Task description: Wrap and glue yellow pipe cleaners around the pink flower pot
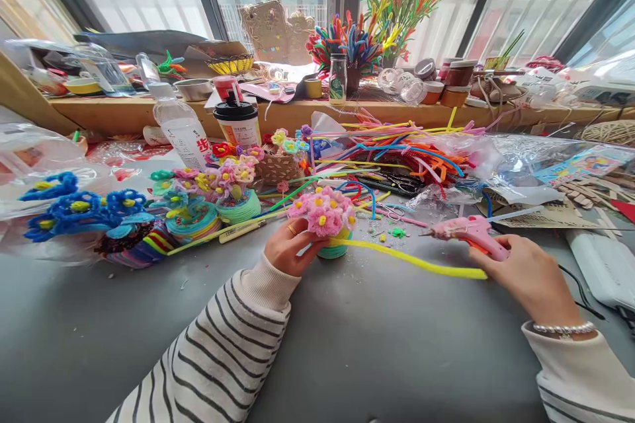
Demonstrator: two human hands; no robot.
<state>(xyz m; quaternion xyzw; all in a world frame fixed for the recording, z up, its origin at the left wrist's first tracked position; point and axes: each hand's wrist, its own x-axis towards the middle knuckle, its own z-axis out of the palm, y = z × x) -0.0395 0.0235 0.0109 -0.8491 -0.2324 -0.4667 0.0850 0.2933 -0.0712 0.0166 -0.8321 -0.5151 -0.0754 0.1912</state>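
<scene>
My left hand (289, 246) is closed around a small pipe-cleaner flower pot (325, 221) with pink flowers on top and a teal wound base, standing on the grey table (347, 344). A yellow pipe cleaner (411, 262) runs from the pot's base to the right. My right hand (530, 277) holds both its far end and a pink glue gun (471, 233), whose nozzle points left. A ring shows on my left hand, and a bead bracelet on my right wrist.
Finished flower pots (218, 201) and blue flowers (74, 208) stand at left. A heap of loose pipe cleaners (397, 149) and scissors (394, 184) lie behind the pot. A lidded cup (238, 122) and a bottle (178, 125) stand at the back; plastic bags (536, 162) lie at right.
</scene>
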